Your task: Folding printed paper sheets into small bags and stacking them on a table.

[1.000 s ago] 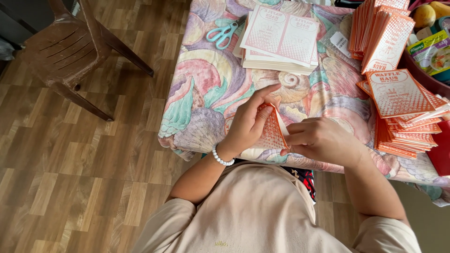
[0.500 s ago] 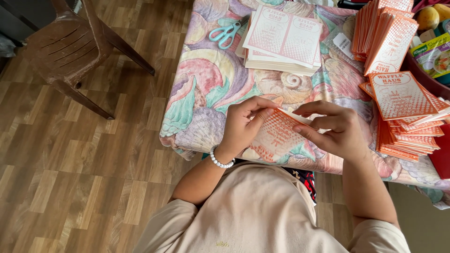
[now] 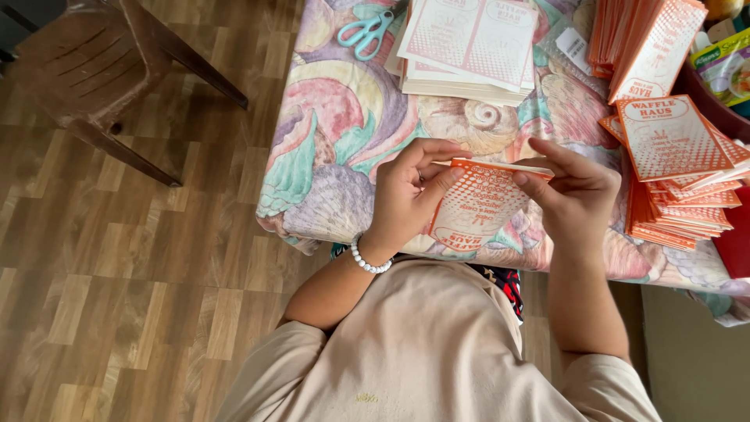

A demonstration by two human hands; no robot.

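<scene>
An orange-and-white printed paper sleeve (image 3: 478, 205) is held up above the table's near edge. My left hand (image 3: 408, 195) grips its left side, thumb along the top edge. My right hand (image 3: 576, 195) pinches its upper right corner with the fingers bent over the top. A white bead bracelet (image 3: 369, 260) circles my left wrist. The table wears a pastel shell-patterned cloth (image 3: 336, 133).
A stack of flat printed sheets (image 3: 469, 47) lies at the table's far middle, with teal scissors (image 3: 366, 31) to its left. Piles of finished orange sleeves (image 3: 676, 168) stand and lie at the right. A brown plastic chair (image 3: 101, 70) stands on the wood floor at left.
The folded sleeve was pressed on the table between both hands; it has since been lifted and turned so its printed face shows, with both hands holding its top edge.
</scene>
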